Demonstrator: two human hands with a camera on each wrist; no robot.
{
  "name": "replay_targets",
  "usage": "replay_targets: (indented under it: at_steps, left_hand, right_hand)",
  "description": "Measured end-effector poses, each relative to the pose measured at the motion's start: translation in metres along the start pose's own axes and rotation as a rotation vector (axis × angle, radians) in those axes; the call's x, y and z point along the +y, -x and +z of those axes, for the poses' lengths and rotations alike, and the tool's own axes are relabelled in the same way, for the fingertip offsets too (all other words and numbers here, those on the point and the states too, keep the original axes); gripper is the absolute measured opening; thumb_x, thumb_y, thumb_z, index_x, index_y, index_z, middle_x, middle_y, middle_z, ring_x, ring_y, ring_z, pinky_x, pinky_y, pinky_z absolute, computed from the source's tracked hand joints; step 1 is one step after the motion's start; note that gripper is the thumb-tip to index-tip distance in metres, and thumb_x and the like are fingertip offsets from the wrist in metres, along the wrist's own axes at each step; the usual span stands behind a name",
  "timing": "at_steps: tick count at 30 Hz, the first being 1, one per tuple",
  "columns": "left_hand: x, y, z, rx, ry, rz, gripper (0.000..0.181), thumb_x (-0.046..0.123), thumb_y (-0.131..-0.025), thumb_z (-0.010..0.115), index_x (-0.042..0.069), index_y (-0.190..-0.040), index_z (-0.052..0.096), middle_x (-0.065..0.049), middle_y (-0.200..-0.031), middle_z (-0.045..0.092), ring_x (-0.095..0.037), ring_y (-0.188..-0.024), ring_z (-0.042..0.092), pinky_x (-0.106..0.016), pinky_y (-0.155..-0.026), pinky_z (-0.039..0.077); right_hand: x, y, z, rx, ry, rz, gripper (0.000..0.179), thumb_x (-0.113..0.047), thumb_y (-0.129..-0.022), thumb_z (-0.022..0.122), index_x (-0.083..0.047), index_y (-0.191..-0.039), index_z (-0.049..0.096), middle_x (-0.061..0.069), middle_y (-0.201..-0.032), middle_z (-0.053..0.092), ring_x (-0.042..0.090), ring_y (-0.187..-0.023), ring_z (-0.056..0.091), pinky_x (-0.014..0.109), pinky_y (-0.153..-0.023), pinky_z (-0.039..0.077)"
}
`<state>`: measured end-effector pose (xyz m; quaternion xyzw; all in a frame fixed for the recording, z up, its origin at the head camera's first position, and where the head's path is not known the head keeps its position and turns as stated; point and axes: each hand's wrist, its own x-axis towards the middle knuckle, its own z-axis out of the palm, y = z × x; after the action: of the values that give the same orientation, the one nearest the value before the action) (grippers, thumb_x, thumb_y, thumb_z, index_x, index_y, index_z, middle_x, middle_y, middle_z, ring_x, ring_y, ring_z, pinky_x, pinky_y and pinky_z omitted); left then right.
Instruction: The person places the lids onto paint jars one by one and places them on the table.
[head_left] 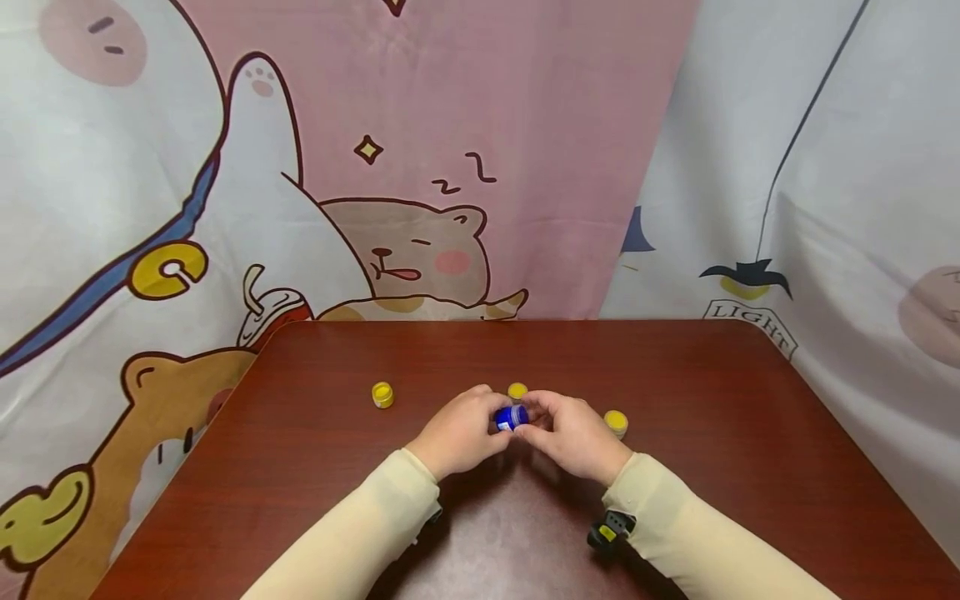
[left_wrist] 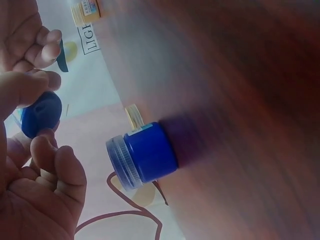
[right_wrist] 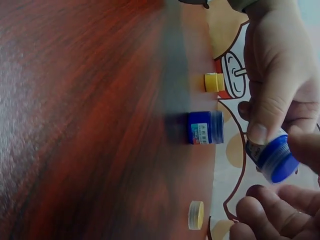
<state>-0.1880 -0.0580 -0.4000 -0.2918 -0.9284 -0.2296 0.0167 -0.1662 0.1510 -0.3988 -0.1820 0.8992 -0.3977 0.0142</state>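
Left hand (head_left: 461,429) gripping a blue screw-top jar (head_left: 512,417), tilted above the brown table (head_left: 480,533); right hand (head_left: 581,433) with thumb and fingers parted around the jar's ridged end. I'd brace the body firmly and set the right fingertips evenly on the ridges. A second blue jar (left_wrist: 150,152) and yellow-topped jar (head_left: 616,423) stand nearby; I'd take room towards the near tabletop, the far edge lying well beyond.
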Motion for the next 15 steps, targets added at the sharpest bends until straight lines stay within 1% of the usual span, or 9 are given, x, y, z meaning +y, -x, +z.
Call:
replay_targets:
  at_steps: [3,4,6,8,10,12,15]
  left_hand:
    - [-0.0004,0.0001,0.0003,0.0,-0.004,0.001,0.033,0.029,-0.092,0.081,0.011,-0.118,0.073,0.004,-0.093,0.06,-0.009,-0.077,0.054,-0.021,-0.068,0.048]
    - [-0.0005,0.0001,0.0004,-0.001,-0.006,0.001,0.033,0.029,-0.092,0.081,0.011,-0.118,0.073,0.004,-0.093,0.06,-0.009,-0.077,0.054,-0.021,-0.068,0.048]
    - [-0.0003,0.0003,0.0006,-0.007,-0.005,-0.001,0.034,0.029,-0.092,0.081,0.011,-0.119,0.073,0.004,-0.094,0.06,-0.009,-0.077,0.054,-0.02,-0.068,0.049]
    - [0.0002,0.0005,0.0006,-0.012,-0.005,-0.003,0.034,0.03,-0.092,0.081,0.012,-0.12,0.073,0.004,-0.095,0.06,-0.009,-0.077,0.054,-0.02,-0.069,0.049]
    - [0.0006,0.0009,0.0009,-0.017,-0.008,-0.005,0.034,0.03,-0.092,0.081,0.012,-0.119,0.073,0.004,-0.095,0.06,-0.009,-0.078,0.054,-0.02,-0.069,0.049]
    - [0.0006,0.0011,0.0012,-0.021,-0.008,-0.008,0.033,0.031,-0.093,0.081,0.013,-0.119,0.073,0.004,-0.095,0.06,-0.01,-0.078,0.054,-0.02,-0.069,0.048]
    - [0.0002,0.0015,0.0016,-0.024,-0.012,-0.011,0.033,0.031,-0.093,0.081,0.013,-0.12,0.073,0.005,-0.096,0.061,-0.009,-0.078,0.054,-0.02,-0.069,0.049]
  right_hand:
    - [0.0012,0.0015,-0.0018,-0.013,-0.006,-0.039,0.054,-0.019,-0.092,0.082,-0.007,-0.141,0.06,0.002,-0.11,0.074,0.012,-0.093,0.07,0.024,-0.078,0.057]
    - [0.0013,0.0018,-0.0024,-0.017,-0.002,-0.048,0.054,-0.017,-0.092,0.082,-0.008,-0.141,0.061,0.002,-0.112,0.074,0.013,-0.094,0.07,0.024,-0.078,0.057]
    - [0.0012,0.002,-0.0028,-0.019,0.014,-0.063,0.047,-0.016,-0.092,0.081,-0.01,-0.136,0.065,0.002,-0.114,0.073,0.013,-0.096,0.071,0.024,-0.078,0.057]
    - [0.0011,0.0018,-0.0025,-0.016,0.034,-0.064,0.038,-0.016,-0.093,0.08,-0.012,-0.13,0.069,0.002,-0.114,0.073,0.012,-0.095,0.071,0.023,-0.078,0.057]
    - [0.0012,0.0017,-0.0021,-0.011,0.052,-0.056,0.034,-0.018,-0.095,0.079,-0.012,-0.127,0.071,0.002,-0.114,0.072,0.012,-0.096,0.071,0.024,-0.078,0.058]
    - [0.0015,0.0018,-0.0017,-0.006,0.058,-0.044,0.036,-0.021,-0.095,0.079,-0.012,-0.129,0.071,0.003,-0.115,0.072,0.013,-0.097,0.071,0.025,-0.079,0.059]
    - [0.0016,0.0024,-0.0018,0.001,0.047,-0.028,0.044,-0.022,-0.094,0.08,-0.011,-0.135,0.067,0.003,-0.117,0.072,0.014,-0.099,0.072,0.03,-0.082,0.061]
